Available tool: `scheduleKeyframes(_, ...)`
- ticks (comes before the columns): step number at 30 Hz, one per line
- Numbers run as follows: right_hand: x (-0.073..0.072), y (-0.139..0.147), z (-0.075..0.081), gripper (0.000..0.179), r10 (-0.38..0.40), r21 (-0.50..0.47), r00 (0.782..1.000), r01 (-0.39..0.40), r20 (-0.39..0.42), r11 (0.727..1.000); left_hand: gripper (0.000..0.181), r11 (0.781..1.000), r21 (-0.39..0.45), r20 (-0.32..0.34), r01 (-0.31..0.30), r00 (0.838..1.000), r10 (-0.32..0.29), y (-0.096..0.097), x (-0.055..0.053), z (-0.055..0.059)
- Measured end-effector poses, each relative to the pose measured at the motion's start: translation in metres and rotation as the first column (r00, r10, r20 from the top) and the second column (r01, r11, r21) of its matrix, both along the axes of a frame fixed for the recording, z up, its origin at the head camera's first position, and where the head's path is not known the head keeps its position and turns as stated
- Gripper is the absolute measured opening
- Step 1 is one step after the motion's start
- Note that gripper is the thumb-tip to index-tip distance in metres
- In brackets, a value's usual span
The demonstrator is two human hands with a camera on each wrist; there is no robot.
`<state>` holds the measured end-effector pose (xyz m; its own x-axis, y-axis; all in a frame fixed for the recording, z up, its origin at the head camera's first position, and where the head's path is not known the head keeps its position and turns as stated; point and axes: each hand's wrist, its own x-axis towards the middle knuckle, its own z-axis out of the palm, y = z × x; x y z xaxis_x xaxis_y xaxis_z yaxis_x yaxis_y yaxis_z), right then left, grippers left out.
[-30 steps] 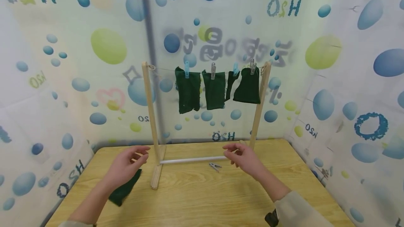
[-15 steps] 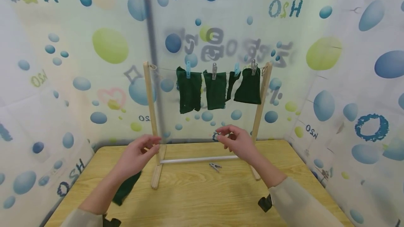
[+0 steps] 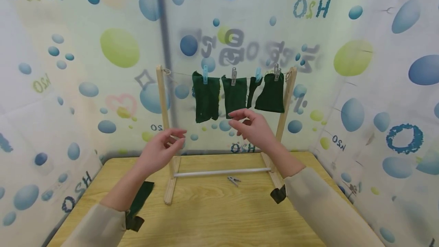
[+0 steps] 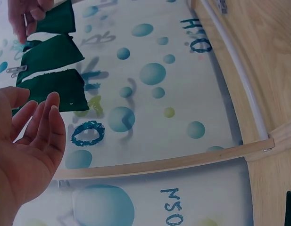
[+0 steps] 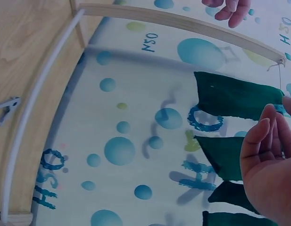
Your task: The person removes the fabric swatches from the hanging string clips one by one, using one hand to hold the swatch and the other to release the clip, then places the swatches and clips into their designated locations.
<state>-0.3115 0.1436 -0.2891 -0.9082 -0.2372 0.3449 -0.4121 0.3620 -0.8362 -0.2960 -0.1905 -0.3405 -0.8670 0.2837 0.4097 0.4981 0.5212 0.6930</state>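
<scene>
Four dark green cloths hang from a string point(image 3: 181, 74): a wide one point(image 3: 207, 102) at left, another point(image 3: 236, 94) beside it, a narrow folded one point(image 3: 252, 92), and a flared one point(image 3: 272, 96) at right. Light blue clothespins point(image 3: 205, 74) and grey clothespins point(image 3: 234, 76) clip them. In the head view my right hand point(image 3: 253, 129), fingers loosely bent and holding nothing, overlaps the bottom of the second cloth. Lower and to the left, my left hand point(image 3: 161, 148) is raised near the left post, its fingers relaxed with nothing between them. The left wrist view shows its palm point(image 4: 27, 165).
Two wooden posts point(image 3: 162, 98) carry the string, joined low down by a white rod point(image 3: 219, 172). A grey clothespin point(image 3: 234, 181) lies on the wooden table point(image 3: 219, 216). Another green cloth point(image 3: 144, 196) lies at the left, partly behind the left forearm. Patterned curtains point(image 3: 120, 48) surround the table.
Both hands have risen from low over the table toward the hanging cloths and moved inward, the left rightward, the right slightly leftward. The cloths and the loose clothespin stay in place.
</scene>
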Motion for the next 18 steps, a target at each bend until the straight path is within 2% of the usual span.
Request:
scheduleKeyframes(10,-0.01,-0.016,0.033,0.034,-0.005,-0.05,1.0,0.004,-0.021,0.999,0.039,0.996,0.087,0.009,-0.032,0.999,0.031,0.018,-0.016,0.019)
scheduleKeyframes(14,-0.016,-0.024,0.044,0.034,-0.01,-0.061,0.999,0.008,-0.035,0.998,0.04,0.99,0.139,-0.004,-0.039,0.999,0.04,0.027,-0.025,0.028)
scheduleKeyframes(18,-0.024,-0.034,0.053,0.038,-0.015,-0.075,0.999,0.012,-0.045,0.997,0.043,0.988,0.148,-0.001,-0.048,0.999,0.048,0.034,-0.035,0.036)
